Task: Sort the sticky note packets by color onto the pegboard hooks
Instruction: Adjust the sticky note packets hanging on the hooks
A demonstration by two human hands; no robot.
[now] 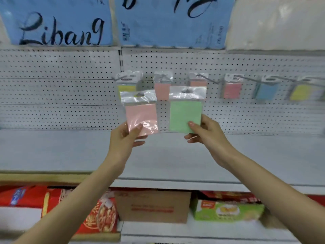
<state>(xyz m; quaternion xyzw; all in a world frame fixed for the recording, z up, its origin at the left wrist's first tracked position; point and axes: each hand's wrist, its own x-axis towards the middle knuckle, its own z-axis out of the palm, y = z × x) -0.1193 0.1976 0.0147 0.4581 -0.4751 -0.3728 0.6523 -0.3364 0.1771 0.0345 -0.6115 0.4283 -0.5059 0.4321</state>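
Two bare forearms reach from the near edge toward the far display, and each hand holds one packet.

1. Left hand [125, 138]: pinches the lower left corner of the pink packet [141, 118], with the thumb on the front face and the fingers curled behind. The packet is upright, with its clear header flap at the top.
2. Right hand [205, 132]: pinches the lower right corner of the green packet [185, 117] in the same way, thumb in front. This packet is also upright and sits slightly higher than the pink one.
3. Both packets are held side by side, apart from each other, in front of the white pegboard [61, 95] and above the grey shelf [158, 159].

A row of packets hangs on the pegboard hooks [207, 79]. From left to right:
- yellow packet [127, 85], partly hidden behind the pink packet;
- light pink packet [162, 90], seen between the two held packets;
- orange packet [198, 83], mostly hidden behind the green packet;
- red packet [232, 90];
- blue packet [266, 91];
- far-right yellow packet [299, 92], blurred.

Blue signs [58, 23] with black lettering hang above the pegboard. Below the shelf stand red packages [98, 215], a cardboard box [153, 206] and a green carton [228, 210].
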